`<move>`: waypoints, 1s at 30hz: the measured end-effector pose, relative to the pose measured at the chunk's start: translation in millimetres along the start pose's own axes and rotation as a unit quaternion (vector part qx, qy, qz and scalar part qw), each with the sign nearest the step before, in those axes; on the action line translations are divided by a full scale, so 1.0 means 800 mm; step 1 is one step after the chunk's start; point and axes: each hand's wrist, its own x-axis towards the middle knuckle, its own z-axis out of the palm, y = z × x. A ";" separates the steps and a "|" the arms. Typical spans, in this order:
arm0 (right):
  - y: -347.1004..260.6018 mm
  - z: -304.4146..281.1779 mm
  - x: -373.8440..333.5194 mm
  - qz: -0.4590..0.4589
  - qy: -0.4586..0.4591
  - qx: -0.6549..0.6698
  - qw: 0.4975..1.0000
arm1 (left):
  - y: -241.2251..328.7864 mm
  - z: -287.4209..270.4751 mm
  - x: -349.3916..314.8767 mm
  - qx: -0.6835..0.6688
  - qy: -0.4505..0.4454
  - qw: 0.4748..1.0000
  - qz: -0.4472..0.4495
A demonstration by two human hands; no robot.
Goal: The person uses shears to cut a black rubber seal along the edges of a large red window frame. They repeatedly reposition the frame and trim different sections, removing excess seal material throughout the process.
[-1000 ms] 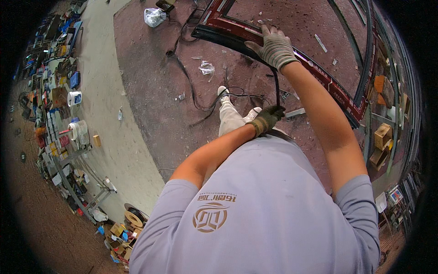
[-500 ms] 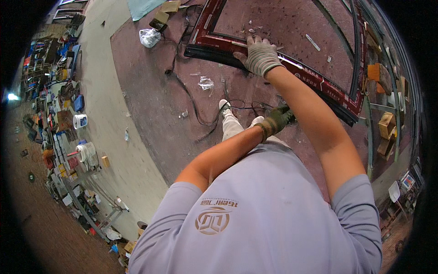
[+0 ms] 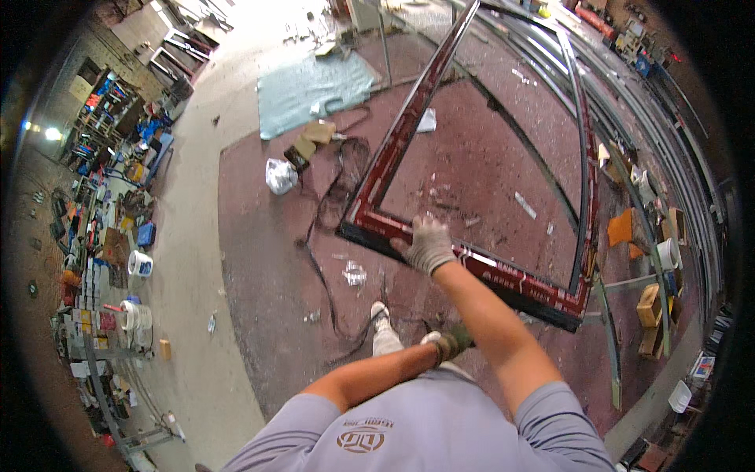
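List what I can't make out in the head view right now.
Head view:
Left hand: fingertips and anything in them, hidden behind the right forearm.
Red frame: far-left corner, cut off by the upper edge.
Right shoe: partly hidden by the left hand.

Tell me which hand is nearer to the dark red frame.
Right. The right hand is on the dark red frame, along its near bar; the left hand is lower in the view, apart from the frame.

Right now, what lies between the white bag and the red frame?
The head view shows a dark cable on the floor between the white bag and the red frame.
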 end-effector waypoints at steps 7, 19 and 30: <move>-0.013 0.007 0.003 0.021 -0.021 0.002 1.000 | 0.017 -0.002 0.000 -0.042 -0.021 0.998 -0.038; 0.040 -0.005 -0.041 -0.014 -0.034 -0.033 0.999 | 0.020 0.010 0.013 0.003 -0.012 1.000 -0.027; 0.083 0.007 -0.056 -0.044 0.026 -0.044 0.998 | 0.020 0.017 0.008 -0.108 0.018 0.993 0.048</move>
